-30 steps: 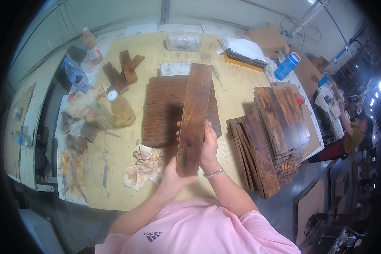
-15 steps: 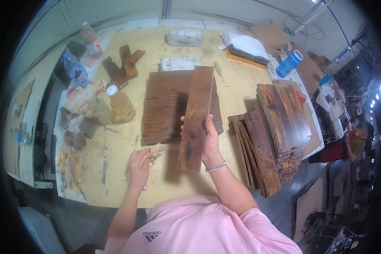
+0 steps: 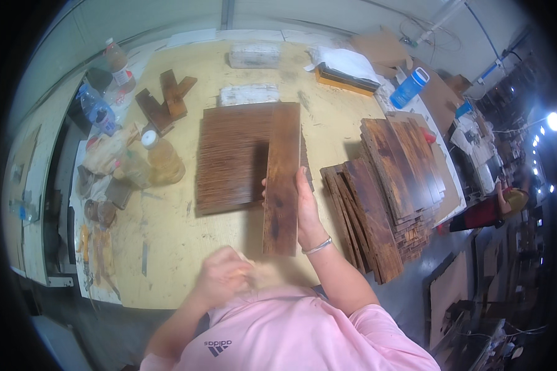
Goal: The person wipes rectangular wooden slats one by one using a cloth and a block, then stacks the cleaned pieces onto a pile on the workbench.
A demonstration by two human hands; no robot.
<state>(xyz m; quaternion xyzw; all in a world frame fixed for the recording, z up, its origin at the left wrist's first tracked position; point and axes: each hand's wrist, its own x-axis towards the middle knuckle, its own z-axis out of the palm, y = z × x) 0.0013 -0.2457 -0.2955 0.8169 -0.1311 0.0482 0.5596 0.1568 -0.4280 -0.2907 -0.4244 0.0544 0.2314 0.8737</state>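
Note:
My right hand (image 3: pixel 308 213) grips a long brown wooden plank (image 3: pixel 283 179) from its right edge, thumb on the near side and fingertips showing at the left edge. The plank is held upright in front of me, over the table. My left hand (image 3: pixel 221 277) is blurred, low by my shirt, closed around a crumpled pale rag (image 3: pixel 249 263) just below the plank's lower end. Behind the plank lies a wide block of dark brown boards (image 3: pixel 232 157) standing on edge side by side, partly hidden by it.
To the right are stacked glossy planks (image 3: pixel 402 170) and several leaning ones (image 3: pixel 371 216). At left stand an amber-filled bottle (image 3: pixel 165 166), a blue-tinted bottle (image 3: pixel 97 111) and short wood pieces (image 3: pixel 173 96). White-wrapped blocks (image 3: pixel 249 94) and a blue bottle (image 3: pixel 410 88) sit farther back.
My left hand with the rag has moved right and nearer to my body, toward the plank's lower end. The plank has turned slightly more upright. The whole view has shifted a little.

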